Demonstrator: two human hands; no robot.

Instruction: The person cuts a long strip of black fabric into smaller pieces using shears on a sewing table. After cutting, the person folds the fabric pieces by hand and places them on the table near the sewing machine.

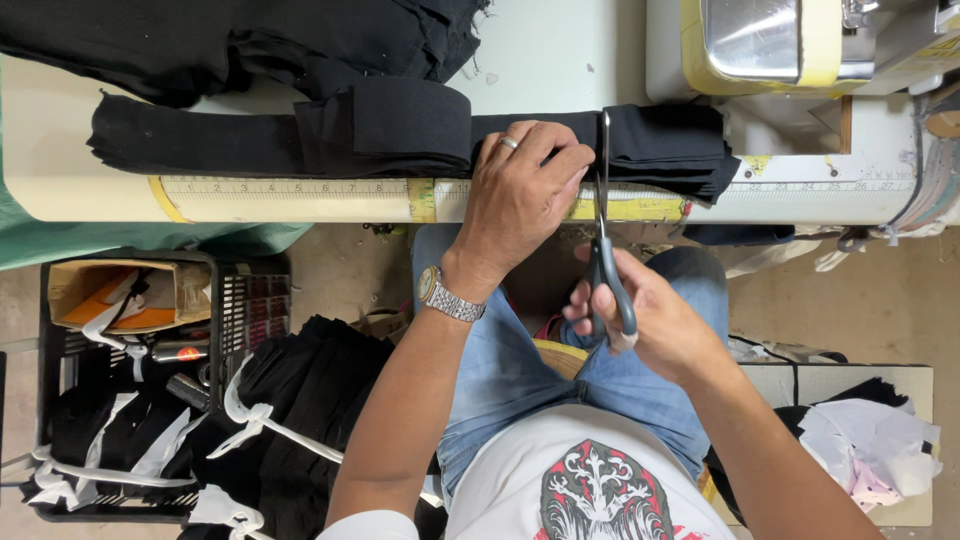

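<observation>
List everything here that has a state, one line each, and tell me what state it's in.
Left hand: pressing flat on the black fabric strip.
Right hand: gripping the scissors' handles.
Scissors: blades upright across the strip, seemingly nearly closed.
Black fabric strip: stacked layers, lying along the table edge.
Folded black fabric: lying on the strip.
Bundles: tied with white strips, on the floor.

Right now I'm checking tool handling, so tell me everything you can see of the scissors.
The scissors have long silvery metal blades and dark grey handles. They point away from the person, blades upright on the table edge, closing across the folded stack of black fabric strips. The right hand grips the handles, fingers through the loops. The left hand presses the fabric just beside the blades. The tips reach the strip's far edge.
</observation>
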